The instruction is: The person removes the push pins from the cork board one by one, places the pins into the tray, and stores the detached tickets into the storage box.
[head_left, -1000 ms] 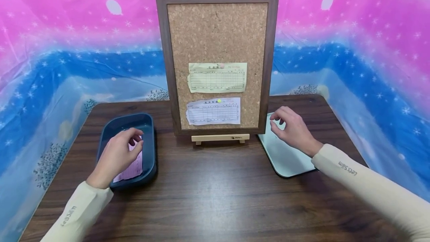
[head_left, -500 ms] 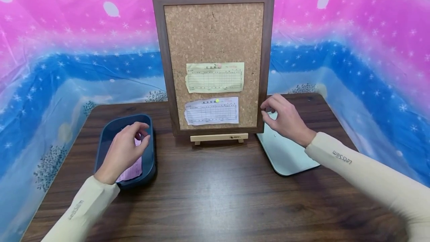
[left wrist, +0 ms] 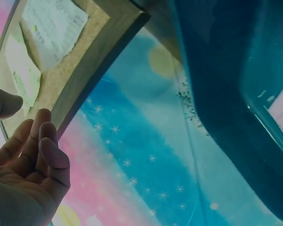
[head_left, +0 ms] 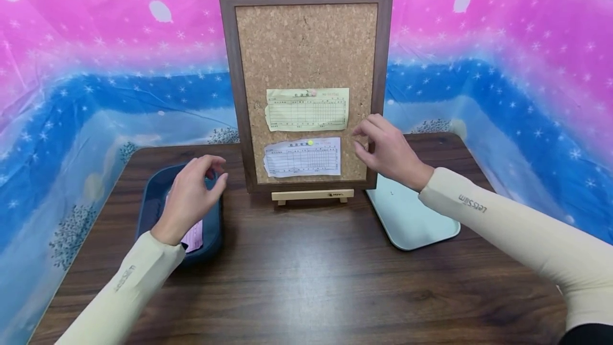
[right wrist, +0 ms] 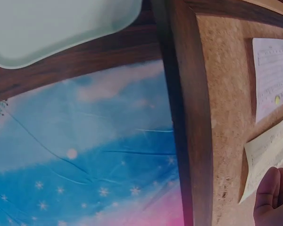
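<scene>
A framed cork board stands upright with two paper slips on it. The upper yellow-green slip has a pink pushpin, and the lower white slip has a yellow pushpin. My right hand is raised in front of the board's right edge, fingers loosely bent, with nothing visible in it. Over the dark blue bin hovers my left hand, its fingers loosely curved and apart from the thumb. Inside that bin lies a pink slip, partly hidden by the left hand.
A pale green tray lies at the right, with a tiny dark item on it. Below the board is a light wooden stand. The brown wooden table is backed by a patterned pink and blue cloth.
My right hand has moved up and left, from over the tray to the board's right side. The left hand has risen and shifted right above the bin.
</scene>
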A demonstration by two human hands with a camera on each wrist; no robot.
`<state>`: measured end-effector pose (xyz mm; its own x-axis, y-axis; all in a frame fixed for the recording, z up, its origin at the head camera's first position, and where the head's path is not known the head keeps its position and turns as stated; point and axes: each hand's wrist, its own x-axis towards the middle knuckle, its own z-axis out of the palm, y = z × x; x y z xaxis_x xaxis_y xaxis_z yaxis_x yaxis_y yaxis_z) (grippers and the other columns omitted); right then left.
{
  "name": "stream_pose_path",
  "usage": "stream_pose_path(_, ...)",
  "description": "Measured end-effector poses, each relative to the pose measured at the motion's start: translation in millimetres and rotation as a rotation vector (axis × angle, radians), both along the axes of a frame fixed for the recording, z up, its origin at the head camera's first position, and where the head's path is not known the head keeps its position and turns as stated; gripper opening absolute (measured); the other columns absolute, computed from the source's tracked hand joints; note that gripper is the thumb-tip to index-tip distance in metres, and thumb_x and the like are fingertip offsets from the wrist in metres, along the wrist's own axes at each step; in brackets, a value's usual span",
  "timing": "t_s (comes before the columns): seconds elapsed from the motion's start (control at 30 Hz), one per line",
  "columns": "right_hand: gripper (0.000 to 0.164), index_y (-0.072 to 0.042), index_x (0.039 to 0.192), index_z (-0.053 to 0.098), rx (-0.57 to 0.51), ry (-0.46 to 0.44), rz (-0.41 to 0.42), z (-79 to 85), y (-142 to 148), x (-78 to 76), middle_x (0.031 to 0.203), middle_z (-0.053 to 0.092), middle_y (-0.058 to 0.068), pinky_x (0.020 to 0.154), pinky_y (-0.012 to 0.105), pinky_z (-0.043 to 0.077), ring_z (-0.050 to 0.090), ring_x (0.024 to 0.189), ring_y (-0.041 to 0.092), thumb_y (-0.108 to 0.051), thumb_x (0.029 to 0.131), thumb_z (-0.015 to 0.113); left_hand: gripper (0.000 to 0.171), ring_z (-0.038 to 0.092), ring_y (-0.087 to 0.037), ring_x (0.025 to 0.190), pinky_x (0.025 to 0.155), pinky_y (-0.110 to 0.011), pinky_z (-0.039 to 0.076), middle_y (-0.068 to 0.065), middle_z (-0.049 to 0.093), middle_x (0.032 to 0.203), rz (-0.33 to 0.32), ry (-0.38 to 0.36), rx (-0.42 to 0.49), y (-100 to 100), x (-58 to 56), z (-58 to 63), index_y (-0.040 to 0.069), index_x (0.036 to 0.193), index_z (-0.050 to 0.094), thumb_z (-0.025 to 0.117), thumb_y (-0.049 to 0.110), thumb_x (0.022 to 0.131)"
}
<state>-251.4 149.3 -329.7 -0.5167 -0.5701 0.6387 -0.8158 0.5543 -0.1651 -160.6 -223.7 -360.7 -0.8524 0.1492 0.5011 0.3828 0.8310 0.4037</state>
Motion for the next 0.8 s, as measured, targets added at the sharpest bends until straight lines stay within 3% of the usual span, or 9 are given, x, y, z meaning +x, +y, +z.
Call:
stream_pose_path(0.43,0.009,-0.008,0.086,0.056,0.002,0.023,-0.027,6.2,-17,-8.8,0.086,0.05,0.001,0.068,0.027,0.037,0.045,0.08,0.014,-0.011,0.077,0.056,0.025,0.047,-0.013,0.073,0.063,-0.032,0.042,-0.001,0.053,0.085,0.047,-0.001,0.084,23,-22.6,12.6,0.011,0.103,0.055,0.059,0.02,0.081)
stream_pose_path(0.8,0.014,-0.007,0.091,0.056,0.03,0.012,-0.056,15.8,-33,-17.6,0.088,0.05,0.002,0.069,0.027,0.038,0.045,0.081,0.014,-0.012,0.078,0.055,0.028,0.048,-0.013,0.068,0.062,-0.031,0.04,-0.002,0.054,0.084,0.084,0.051,0.132,41,-46.6,12.6,0.007,0.104,0.054,0.058,0.022,0.081)
